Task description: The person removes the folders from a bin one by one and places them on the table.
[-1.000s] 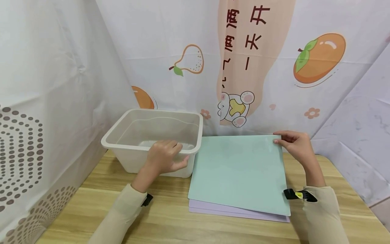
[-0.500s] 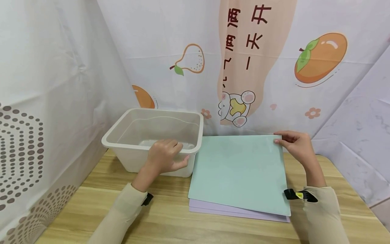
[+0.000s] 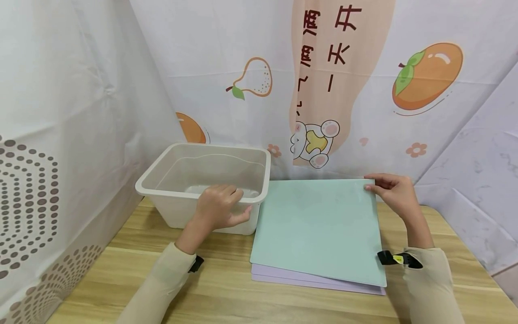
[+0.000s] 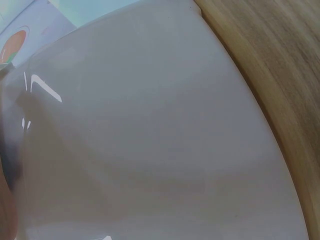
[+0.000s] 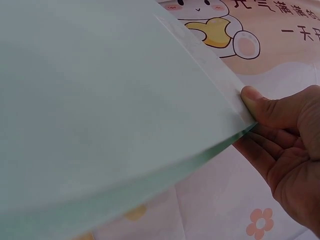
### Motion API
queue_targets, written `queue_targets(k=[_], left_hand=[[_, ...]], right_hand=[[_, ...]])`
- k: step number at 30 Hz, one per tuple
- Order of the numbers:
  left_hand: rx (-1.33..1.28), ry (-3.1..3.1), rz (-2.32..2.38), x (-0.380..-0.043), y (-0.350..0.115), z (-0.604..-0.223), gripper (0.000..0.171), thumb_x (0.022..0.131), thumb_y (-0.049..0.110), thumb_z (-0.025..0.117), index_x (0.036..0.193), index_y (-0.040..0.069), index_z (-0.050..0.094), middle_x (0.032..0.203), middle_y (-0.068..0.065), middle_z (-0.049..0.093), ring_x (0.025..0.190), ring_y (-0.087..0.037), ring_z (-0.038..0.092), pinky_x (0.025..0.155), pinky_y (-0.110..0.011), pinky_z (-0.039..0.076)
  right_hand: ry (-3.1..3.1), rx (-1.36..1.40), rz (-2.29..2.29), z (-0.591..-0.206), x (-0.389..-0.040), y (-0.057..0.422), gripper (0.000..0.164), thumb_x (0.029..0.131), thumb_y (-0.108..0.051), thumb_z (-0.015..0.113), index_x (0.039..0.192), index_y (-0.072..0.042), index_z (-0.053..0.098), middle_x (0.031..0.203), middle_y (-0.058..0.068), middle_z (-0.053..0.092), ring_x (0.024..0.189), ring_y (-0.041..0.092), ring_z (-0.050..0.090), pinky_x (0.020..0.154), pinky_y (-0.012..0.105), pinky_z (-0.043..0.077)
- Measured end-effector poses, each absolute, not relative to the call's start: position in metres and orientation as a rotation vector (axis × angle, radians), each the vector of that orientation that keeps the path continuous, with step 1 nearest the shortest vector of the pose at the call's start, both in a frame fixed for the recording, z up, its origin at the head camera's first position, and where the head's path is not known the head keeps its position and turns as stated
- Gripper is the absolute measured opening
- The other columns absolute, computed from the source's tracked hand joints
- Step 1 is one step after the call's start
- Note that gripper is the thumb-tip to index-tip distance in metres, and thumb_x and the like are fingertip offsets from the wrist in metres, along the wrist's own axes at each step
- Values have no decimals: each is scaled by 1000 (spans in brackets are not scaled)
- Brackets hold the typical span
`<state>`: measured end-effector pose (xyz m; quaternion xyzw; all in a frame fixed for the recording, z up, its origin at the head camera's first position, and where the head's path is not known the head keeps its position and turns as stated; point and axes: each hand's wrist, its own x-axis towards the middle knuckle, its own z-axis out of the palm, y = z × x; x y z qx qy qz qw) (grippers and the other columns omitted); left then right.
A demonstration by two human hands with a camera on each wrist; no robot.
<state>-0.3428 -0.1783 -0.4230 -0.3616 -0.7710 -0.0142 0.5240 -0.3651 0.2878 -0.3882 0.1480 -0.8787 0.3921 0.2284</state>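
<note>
In the head view my left hand (image 3: pixel 216 208) grips the near rim of an off-white plastic bin (image 3: pixel 162 194), fingers curled over the edge and thumb outside. The bin's smooth wall (image 4: pixel 160 125) fills most of the left wrist view. My right hand (image 3: pixel 393 192) pinches the far right corner of a mint-green folder (image 3: pixel 317 225), which slants with that corner lifted. Seen from the right wrist, the thumb (image 5: pixel 257 100) lies on top of the corner and the fingers are underneath. Lilac folders (image 3: pixel 283 275) show below the green one's near edge, mostly covered by it.
Everything stands on a wood-grain table (image 3: pixel 226 301). The bin is at the left back, right beside the folders. A printed curtain (image 3: pixel 259 117) hangs close behind them, with more sheeting at both sides.
</note>
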Motion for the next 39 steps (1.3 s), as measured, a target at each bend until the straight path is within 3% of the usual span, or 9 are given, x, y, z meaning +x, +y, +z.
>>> queue_targets(k=[21,26,33,39], left_hand=[[-861,-1850,-24,-343,-178,-421,46,91,48,43,67,11,57,55,1,49,44,-11,34,40,-23,26],[-859,-1842,-32,-343,-179,-421,45,90,47,44,66,11,56,55,1,49,44,-11,34,40,-23,27],[-859,-1834,-34,-343,-179,-422,43,89,46,45,66,11,56,55,1,49,43,-11,35,40,-23,27],[-867,-1842,-39,-342,-179,-422,44,90,46,45,66,11,57,55,1,49,43,-11,35,40,-23,27]], right_hand=[[-2395,416,1074,-386,-365,288,22,86,-3,80,107,2,77,77,-23,66,65,-5,60,61,10,48],[-2395,429,1061,-385,-365,288,21,86,-3,80,107,1,78,74,-20,66,62,1,59,58,11,46],[-2419,431,1085,-385,-366,288,22,86,-3,80,107,3,77,76,-23,67,66,-7,62,62,9,49],[-2440,435,1110,-390,-369,293,25,84,0,81,108,5,76,75,-18,69,65,-6,60,62,10,48]])
